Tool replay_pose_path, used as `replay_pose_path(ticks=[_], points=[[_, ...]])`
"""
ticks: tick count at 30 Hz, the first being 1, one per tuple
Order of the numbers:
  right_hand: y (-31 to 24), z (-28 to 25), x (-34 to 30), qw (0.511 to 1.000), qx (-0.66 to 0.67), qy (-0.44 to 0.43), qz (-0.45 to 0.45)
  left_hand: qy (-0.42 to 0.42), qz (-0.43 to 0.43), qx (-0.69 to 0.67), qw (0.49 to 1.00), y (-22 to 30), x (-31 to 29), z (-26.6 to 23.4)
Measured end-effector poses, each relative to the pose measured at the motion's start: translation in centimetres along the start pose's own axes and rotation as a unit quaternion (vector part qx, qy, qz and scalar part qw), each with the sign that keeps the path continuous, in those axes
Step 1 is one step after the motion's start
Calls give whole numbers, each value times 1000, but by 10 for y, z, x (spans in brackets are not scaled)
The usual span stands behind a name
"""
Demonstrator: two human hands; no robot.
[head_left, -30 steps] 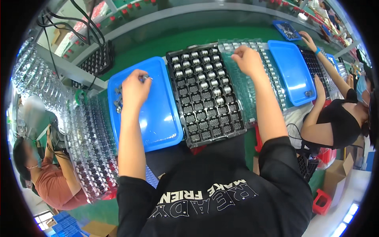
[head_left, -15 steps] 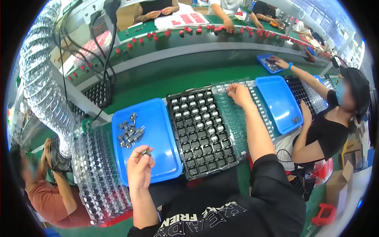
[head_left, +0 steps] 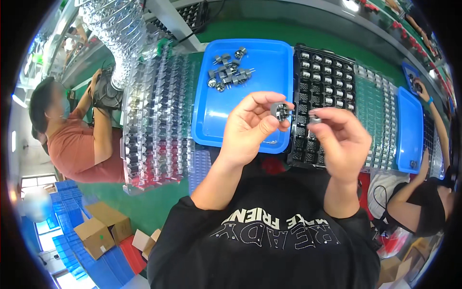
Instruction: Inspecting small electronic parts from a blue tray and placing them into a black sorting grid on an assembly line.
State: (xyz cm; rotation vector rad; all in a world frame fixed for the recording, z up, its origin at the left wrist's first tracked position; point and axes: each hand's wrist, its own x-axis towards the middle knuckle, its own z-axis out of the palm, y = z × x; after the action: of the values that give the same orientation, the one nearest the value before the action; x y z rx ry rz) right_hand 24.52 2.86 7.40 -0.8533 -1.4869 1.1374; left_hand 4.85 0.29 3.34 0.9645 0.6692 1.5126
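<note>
My left hand [head_left: 248, 127] pinches a round grey component [head_left: 280, 111] with a dark, detailed face between thumb and fingers, above the right part of a blue tray [head_left: 204, 118]. Just to its right, my right hand [head_left: 344, 139] holds a small shiny silvery piece [head_left: 314, 117] between thumb and fingertips, in front of a black compartment tray [head_left: 302, 132]. The two held parts are close together but apart. Several grey components with metal pins [head_left: 228, 72] lie loose at the back left of the blue tray. Silver cylindrical parts [head_left: 328, 71] fill some pockets of the black tray.
Right of the black tray stands a clear pocketed tray [head_left: 369, 96], then another blue tray [head_left: 406, 130]. Clear trays filled with parts [head_left: 156, 120] sit at left beside a silver duct [head_left: 118, 38]. A co-worker [head_left: 77, 130] sits left; another person's arm [head_left: 435, 115] reaches in at right.
The view has swung left. My right hand has come from the clear tray toward my left hand, now with a small silvery piece. My left hand still holds its component.
</note>
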Motion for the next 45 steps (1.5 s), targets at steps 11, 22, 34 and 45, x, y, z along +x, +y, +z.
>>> replay_pose_path(ticks=[11,22,34,45], points=[[-13,11,19,941,-158,-71,-292,-37,-109,-18,993,29,-5,21],[-12,14,13,931,-183,-74,-307,-39,-132,42,990,35,-6,22],[12,-9,0,935,-238,-43,-257,-39,-158,-7,987,-6,1,23],[88,-77,72,893,-443,-49,-57,35,-20,829,558,-22,108,-91]])
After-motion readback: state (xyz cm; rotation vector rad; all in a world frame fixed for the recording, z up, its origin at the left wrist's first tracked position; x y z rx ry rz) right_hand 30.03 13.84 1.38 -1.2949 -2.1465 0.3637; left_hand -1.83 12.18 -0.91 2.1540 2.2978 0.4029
